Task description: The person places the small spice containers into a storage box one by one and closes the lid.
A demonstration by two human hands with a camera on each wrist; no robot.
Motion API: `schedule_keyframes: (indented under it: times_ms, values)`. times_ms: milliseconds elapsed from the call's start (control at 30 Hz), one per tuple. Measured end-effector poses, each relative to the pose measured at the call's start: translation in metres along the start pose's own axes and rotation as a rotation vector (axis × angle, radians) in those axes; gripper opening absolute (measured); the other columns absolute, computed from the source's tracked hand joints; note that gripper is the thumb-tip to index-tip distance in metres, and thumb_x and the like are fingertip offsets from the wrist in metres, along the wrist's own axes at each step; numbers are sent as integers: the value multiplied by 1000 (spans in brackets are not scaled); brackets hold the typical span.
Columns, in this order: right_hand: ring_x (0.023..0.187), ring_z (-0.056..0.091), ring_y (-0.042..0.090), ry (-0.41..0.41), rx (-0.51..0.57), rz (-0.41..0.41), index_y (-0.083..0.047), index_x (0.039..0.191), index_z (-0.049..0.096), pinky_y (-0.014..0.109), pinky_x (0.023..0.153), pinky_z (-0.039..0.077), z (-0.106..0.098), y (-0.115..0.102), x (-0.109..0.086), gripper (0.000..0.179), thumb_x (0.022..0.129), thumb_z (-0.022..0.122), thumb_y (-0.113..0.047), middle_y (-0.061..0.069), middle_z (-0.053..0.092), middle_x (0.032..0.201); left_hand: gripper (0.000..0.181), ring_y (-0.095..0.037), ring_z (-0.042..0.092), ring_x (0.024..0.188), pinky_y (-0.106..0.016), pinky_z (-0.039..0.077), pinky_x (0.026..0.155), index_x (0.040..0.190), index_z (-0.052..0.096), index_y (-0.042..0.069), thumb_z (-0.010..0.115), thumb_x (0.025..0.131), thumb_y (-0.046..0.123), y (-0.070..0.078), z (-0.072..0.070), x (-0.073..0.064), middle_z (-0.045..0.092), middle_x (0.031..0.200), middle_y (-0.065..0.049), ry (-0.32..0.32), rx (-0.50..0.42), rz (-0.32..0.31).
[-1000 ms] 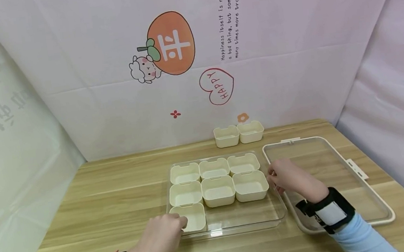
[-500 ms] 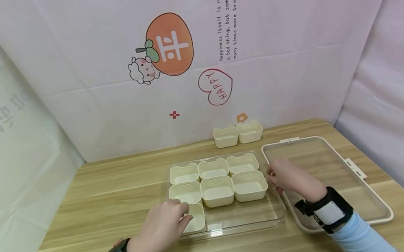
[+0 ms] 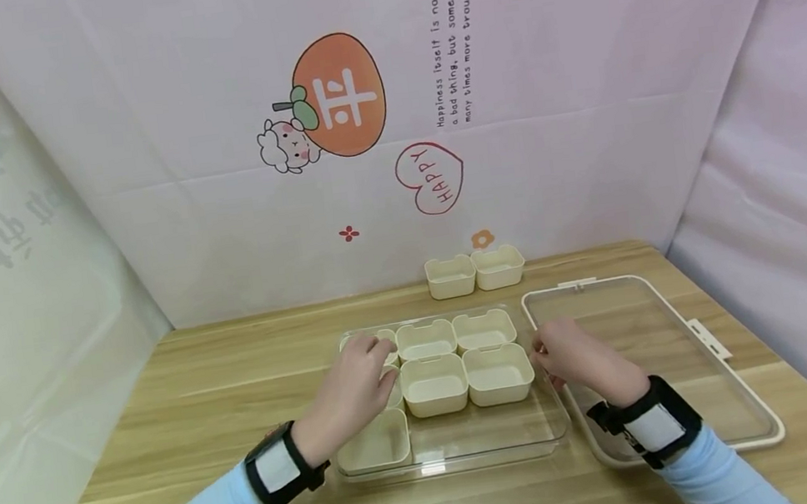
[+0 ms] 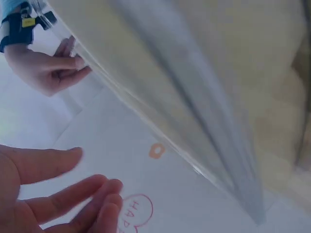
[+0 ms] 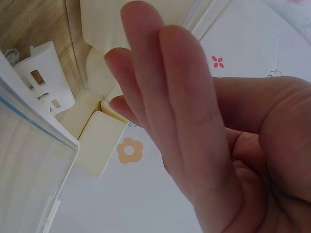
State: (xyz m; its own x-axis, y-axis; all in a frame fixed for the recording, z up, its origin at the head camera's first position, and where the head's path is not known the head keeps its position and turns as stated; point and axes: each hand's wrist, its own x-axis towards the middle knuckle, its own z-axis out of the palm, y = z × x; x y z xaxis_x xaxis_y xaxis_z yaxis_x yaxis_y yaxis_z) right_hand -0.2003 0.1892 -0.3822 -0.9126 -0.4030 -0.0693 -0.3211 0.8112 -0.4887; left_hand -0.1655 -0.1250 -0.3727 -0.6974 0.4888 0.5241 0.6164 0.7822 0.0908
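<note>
Several small cream bins [image 3: 435, 386] sit inside a clear plastic tray [image 3: 487, 443]. My left hand [image 3: 351, 389] is over the tray's left side, hiding parts of the bins in the left column. Its fingers and thumb are apart with nothing between them, as the left wrist view of this hand [image 4: 73, 189] shows. At the front left lies a bin [image 3: 377, 440] below that wrist. My right hand [image 3: 575, 357] holds the tray's right side wall, thumb and fingers at the rim; the right wrist view shows its fingers [image 5: 180, 97] long and close together.
Two more cream bins [image 3: 450, 277] stand side by side at the table's back edge. A clear lid with a white frame [image 3: 670, 299] lies to the right of the tray, under the right forearm. A printed cloth [image 3: 219, 224] hangs behind the wooden table [image 3: 222, 375].
My left hand has left the front-left bin and moved up and away over the bins farther back. That bin stays in its place. The right hand keeps its place at the tray.
</note>
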Motion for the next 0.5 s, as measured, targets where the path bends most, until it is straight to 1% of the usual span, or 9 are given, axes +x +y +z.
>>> schedule_keyframes:
  times_ms: [67,133,300,500]
  values:
    - [48,64,16,3,-4,1,7,80,66,23,48,50,0,0,0,14,88,56,0,14,65,69,25,-22,59,79,-35,50,71,96,66,2,77,75,8,-3,2,8,62,84,-8,27,-18,2]
    - [48,64,16,5,-15,1,7,80,66,23,48,50,0,0,0,14,88,56,0,13,65,68,26,-24,61,83,-37,52,74,98,66,1,77,75,8,-5,3,15,64,88,-10,33,-26,-6]
    - [46,63,14,9,-32,2,7,80,66,23,48,49,0,1,1,14,88,57,0,12,65,66,22,-26,60,89,-34,52,76,98,66,1,73,79,8,-11,4,29,64,91,-12,-3,-20,-38]
    - [45,62,12,9,-40,5,6,79,66,23,48,49,0,0,0,14,88,56,0,12,64,67,18,-27,59,88,-35,50,79,96,67,1,72,81,9,-14,5,46,64,90,-12,-14,-20,-33]
